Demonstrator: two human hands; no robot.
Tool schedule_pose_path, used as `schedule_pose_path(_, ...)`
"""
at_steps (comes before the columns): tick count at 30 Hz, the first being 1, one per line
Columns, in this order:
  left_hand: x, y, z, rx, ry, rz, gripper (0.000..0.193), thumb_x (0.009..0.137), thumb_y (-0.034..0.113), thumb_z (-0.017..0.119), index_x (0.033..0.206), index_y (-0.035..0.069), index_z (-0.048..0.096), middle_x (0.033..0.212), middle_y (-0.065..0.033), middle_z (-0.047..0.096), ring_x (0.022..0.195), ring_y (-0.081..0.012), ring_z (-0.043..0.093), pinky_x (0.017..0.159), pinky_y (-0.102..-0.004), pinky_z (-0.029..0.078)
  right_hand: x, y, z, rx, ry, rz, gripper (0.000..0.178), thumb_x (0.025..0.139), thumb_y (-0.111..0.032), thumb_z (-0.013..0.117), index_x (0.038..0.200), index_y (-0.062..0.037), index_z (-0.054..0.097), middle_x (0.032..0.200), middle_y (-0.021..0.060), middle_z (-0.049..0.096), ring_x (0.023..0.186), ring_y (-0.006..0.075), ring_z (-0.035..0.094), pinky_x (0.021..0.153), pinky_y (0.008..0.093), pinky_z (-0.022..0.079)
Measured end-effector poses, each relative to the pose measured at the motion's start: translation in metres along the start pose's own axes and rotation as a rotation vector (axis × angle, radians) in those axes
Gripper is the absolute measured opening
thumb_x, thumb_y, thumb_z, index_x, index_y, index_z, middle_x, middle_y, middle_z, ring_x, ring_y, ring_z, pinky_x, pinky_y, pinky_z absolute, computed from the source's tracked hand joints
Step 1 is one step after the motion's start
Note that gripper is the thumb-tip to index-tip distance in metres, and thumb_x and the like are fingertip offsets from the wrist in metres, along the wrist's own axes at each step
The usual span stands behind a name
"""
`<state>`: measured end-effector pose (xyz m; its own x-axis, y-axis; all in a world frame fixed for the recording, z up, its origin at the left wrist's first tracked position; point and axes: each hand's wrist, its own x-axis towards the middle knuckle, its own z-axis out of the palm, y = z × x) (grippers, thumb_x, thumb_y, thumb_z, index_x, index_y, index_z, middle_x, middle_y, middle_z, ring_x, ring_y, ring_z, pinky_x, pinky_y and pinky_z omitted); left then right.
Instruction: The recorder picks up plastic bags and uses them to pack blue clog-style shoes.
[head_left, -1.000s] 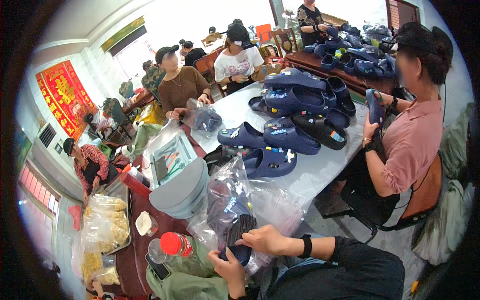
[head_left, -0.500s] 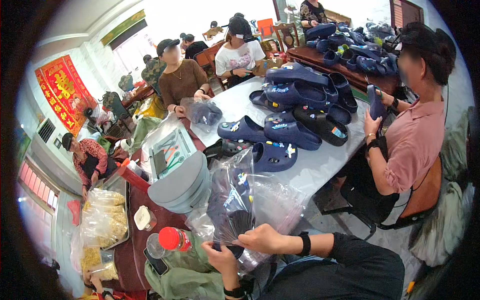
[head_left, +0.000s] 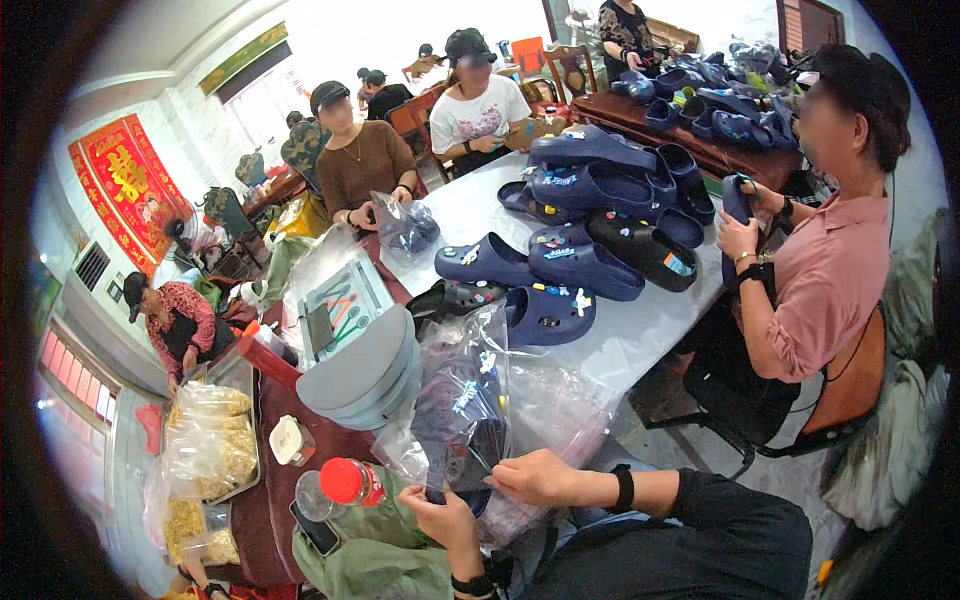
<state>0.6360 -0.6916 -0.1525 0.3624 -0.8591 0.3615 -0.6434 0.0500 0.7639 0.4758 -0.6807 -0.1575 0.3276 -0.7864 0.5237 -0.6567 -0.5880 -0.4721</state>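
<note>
A dark blue clog [head_left: 455,405] with small decorations on its upper lies inside a clear plastic bag [head_left: 495,335] close in front of me. My left hand [head_left: 442,515] is closed around the near end of the clog, thumb on top. Just right of it, the fingertips of my right hand [head_left: 538,480] pinch what looks like the bag's edge by the clog's opening; the exact spot is partly hidden. More flat clear bags [head_left: 570,395] lie beneath and to the right.
Decorated clogs [head_left: 590,260] are piled on the white tabletop beyond. A stack of grey pieces [head_left: 360,370], a red-lidded jar [head_left: 343,482], a phone [head_left: 315,528] and green cloth [head_left: 370,560] lie left. Co-workers sit around; one in pink [head_left: 820,280] handles a clog at right.
My right hand has shifted slightly right, and the dark stretched part near the clog's opening has relaxed. My left hand has moved slightly left. The co-worker at right has lowered and turned a clog.
</note>
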Motion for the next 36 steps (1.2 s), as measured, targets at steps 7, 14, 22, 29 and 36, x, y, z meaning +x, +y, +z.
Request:
schedule_pose_path(7, -0.001, -0.012, 0.004, 0.039, 0.007, 0.026, 0.042, 0.070, -0.004, 0.056, 0.106, 0.000, 0.035, 0.084, -0.0250, 0.055, 0.081, -0.0441, 0.057, 0.069, -0.0466, 0.042, 0.009, -0.005, 0.003, 0.082, 0.026, -0.138, 0.020, 0.082, -0.018, 0.058, 0.072, -0.0071, 0.045, 0.062, 0.0077, 0.049, 0.053, 0.0266, 0.056, 0.044, 0.0367, 0.044)
schedule_pose_path(14, -0.005, -0.006, 0.007, 0.088, 0.079, 0.104, 0.045, 0.071, -0.001, 0.058, 0.110, 0.000, 0.035, 0.080, -0.0229, 0.057, 0.078, -0.0430, 0.058, 0.067, -0.0458, 0.043, 0.008, -0.006, 0.002, 0.070, 0.009, -0.081, 0.024, 0.083, -0.021, 0.059, 0.069, -0.0075, 0.045, 0.060, 0.0080, 0.049, 0.053, 0.0263, 0.056, 0.044, 0.0369, 0.044)
schedule_pose_path(22, -0.021, 0.006, 0.006, -0.359, -0.304, 0.322, 0.074, 0.073, 0.007, 0.064, 0.133, 0.000, 0.022, 0.106, -0.0243, 0.054, 0.094, -0.0327, 0.056, 0.085, -0.0383, 0.043, 0.014, 0.012, -0.031, 0.118, 0.341, 0.202, 0.026, 0.084, -0.021, 0.060, 0.068, -0.0033, 0.050, 0.063, 0.0141, 0.050, 0.056, 0.0326, 0.054, 0.049, 0.0392, 0.043)
schedule_pose_path(29, -0.043, 0.004, 0.020, -0.299, -0.411, 0.448, 0.089, 0.070, 0.029, 0.078, 0.132, -0.006, 0.026, 0.118, -0.0257, 0.045, 0.105, -0.0382, 0.048, 0.088, -0.0446, 0.039, -0.001, 0.034, -0.062, -0.219, 0.348, 0.247, 0.015, 0.079, -0.012, 0.063, 0.072, -0.0026, 0.055, 0.070, 0.0114, 0.056, 0.058, 0.0290, 0.056, 0.051, 0.0372, 0.043)
schedule_pose_path(36, -0.049, 0.003, 0.032, -0.028, -0.205, 0.429, 0.106, 0.060, 0.040, 0.082, 0.134, -0.006, 0.022, 0.132, -0.0280, 0.031, 0.120, -0.0412, 0.035, 0.100, -0.0474, 0.028, -0.016, 0.038, -0.063, -0.116, 0.479, 0.278, 0.016, 0.079, -0.007, 0.061, 0.094, -0.0008, 0.062, 0.093, 0.0138, 0.061, 0.078, 0.0286, 0.062, 0.065, 0.0326, 0.050)
